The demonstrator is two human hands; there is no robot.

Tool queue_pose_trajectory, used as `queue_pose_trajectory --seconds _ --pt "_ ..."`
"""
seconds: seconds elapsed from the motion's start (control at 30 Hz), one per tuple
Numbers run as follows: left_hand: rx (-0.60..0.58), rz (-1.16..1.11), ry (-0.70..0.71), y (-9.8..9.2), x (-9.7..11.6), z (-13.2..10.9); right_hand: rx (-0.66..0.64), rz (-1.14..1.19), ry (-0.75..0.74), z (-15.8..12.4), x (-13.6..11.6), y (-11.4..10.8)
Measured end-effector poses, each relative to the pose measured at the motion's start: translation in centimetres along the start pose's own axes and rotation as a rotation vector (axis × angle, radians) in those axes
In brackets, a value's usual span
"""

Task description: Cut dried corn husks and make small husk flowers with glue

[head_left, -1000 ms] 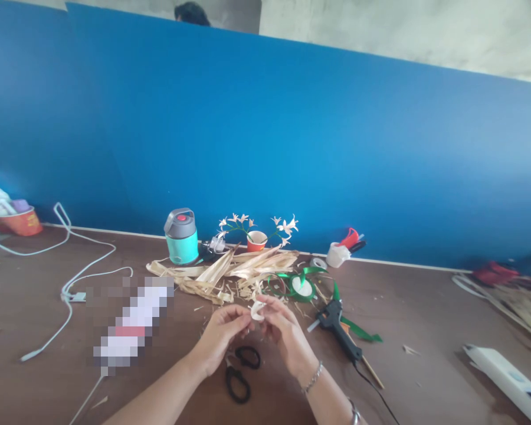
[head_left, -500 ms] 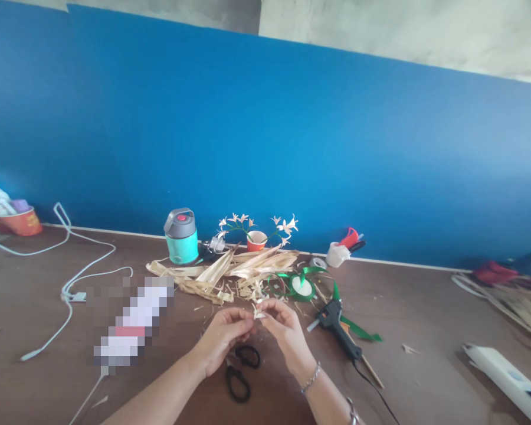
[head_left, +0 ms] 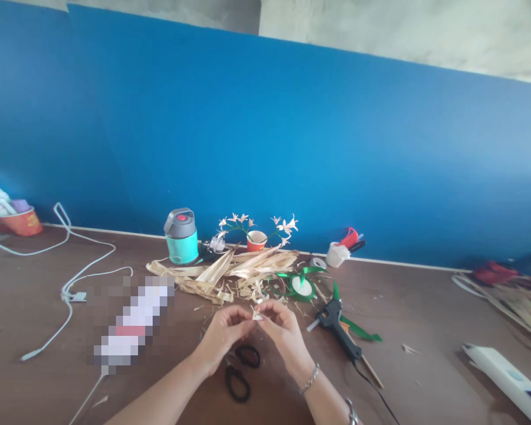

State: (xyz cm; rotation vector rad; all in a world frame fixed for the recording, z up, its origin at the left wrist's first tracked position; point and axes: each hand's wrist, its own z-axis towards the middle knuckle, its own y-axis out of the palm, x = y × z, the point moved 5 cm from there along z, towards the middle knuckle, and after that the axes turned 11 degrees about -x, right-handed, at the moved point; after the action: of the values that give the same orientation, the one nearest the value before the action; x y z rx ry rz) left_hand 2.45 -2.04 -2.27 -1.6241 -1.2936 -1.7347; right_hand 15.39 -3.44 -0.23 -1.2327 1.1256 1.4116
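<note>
Between my fingertips is a small cream husk flower (head_left: 257, 315). My right hand (head_left: 285, 330) pinches it from the right, thumb and forefinger closed on its petals. From the left, my left hand (head_left: 225, 335) is closed with thumb and forefinger at the flower's base; the stem end is hidden by the fingers. Black-handled scissors (head_left: 238, 381) lie on the table below my hands, their blades covered by the left hand. Just beyond my fingers is a pile of dried corn husks (head_left: 221, 274). To the right lies a black glue gun (head_left: 340, 330).
An orange paper cup (head_left: 256, 242) with husk flowers on green stems stands at the back, beside a turquoise flask (head_left: 182, 239). Green ribbon (head_left: 301, 287) lies on a roll. A pixelated power strip (head_left: 133, 324) and white cable (head_left: 82, 274) are left; a white box (head_left: 504, 378) is right.
Both hands stay in nearly the same place. The fingers have shifted slightly around the flower, and its petals have tilted a little.
</note>
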Motion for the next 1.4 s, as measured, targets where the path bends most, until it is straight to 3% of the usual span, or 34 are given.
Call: queue_pose_trajectory --seconds 0.47,0.83,1.4 --pt "0.098 0.311 0.196 -0.1 1.9 -0.3 -0.030 0.053 -0.074 -0.2 -0.9 0.5" --pt "0.130 0.550 0.318 -0.4 2.1 -0.8 -0.032 0.122 -0.023 -0.5 -0.9 0.5" --pt "0.134 0.600 0.348 -0.2 2.3 -1.0 -0.031 0.242 0.013 -0.4 -0.9 0.7"
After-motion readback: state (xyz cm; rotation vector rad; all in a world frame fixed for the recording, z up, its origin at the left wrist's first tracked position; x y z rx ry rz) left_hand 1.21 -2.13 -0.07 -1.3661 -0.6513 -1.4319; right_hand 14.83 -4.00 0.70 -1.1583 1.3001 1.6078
